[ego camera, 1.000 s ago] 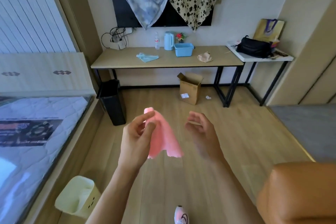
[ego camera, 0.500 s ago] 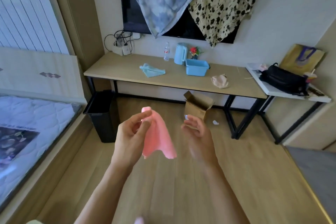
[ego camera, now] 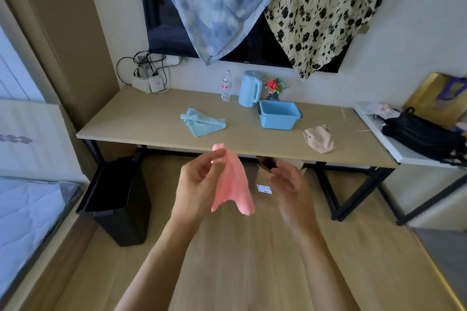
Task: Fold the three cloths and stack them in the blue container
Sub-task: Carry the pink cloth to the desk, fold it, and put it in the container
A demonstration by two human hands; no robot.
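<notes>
Before the table (ego camera: 156,118), left hand (ego camera: 197,179) pinches pink cloth (ego camera: 233,184).

Wood-plank floor (ego camera: 240,272), long wooden desk (ego camera: 151,118) against white wall (ego camera: 404,45), black bin (ego camera: 118,209) below-left, white side table (ego camera: 371,126) just right, mattress (ego camera: 25,209) far left.

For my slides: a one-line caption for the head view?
Left hand pinches a pink cloth, right hand open beside it; blue cloth, beige cloth and blue container lie on the table.
</notes>
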